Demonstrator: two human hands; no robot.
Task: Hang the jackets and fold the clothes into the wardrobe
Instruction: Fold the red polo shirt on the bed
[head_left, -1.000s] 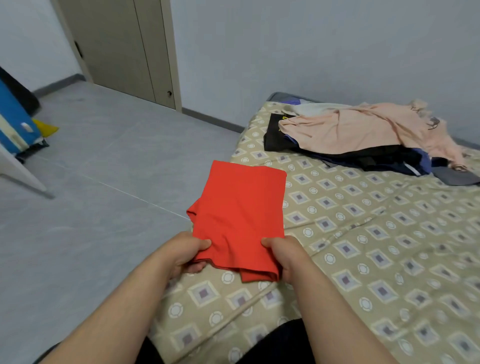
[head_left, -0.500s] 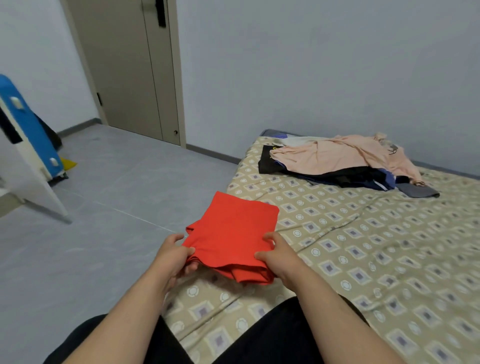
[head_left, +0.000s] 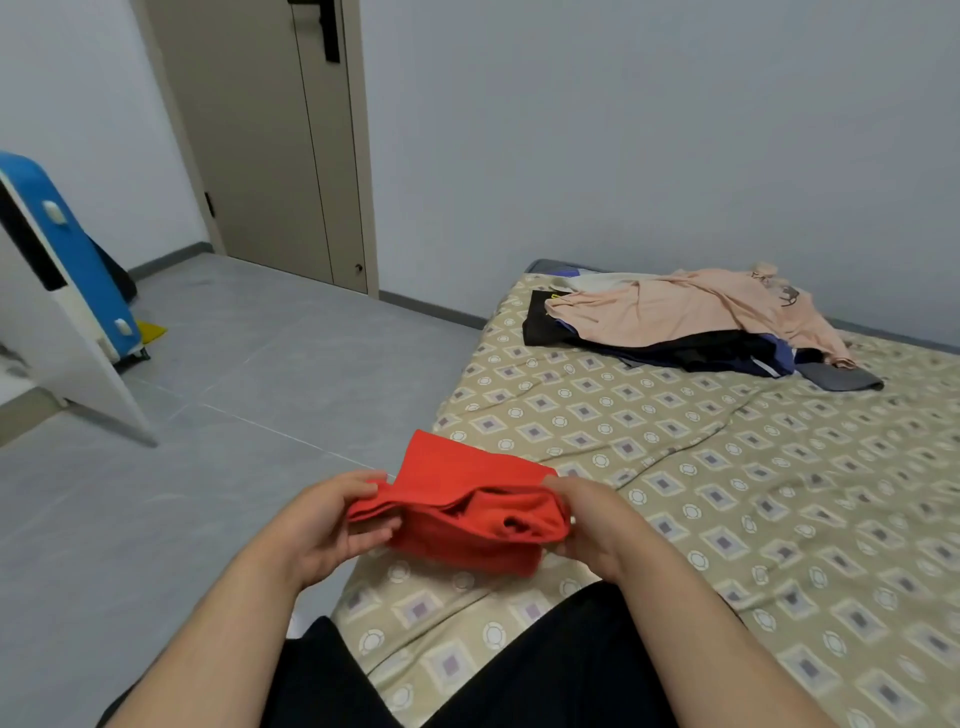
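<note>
Folded red garment (head_left: 470, 506) is held just above the bed (head_left: 727, 493) near its edge, pinched at its left end by the left hand (head_left: 324, 525) and gripped at its right end by the right hand (head_left: 587, 525), forearms reaching forward.

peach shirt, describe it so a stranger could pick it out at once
On the bed with the patterned tan sheet, find the heap of clothes at the far end. The peach shirt lies spread on top, the only pale pink piece above black clothes.
</note>
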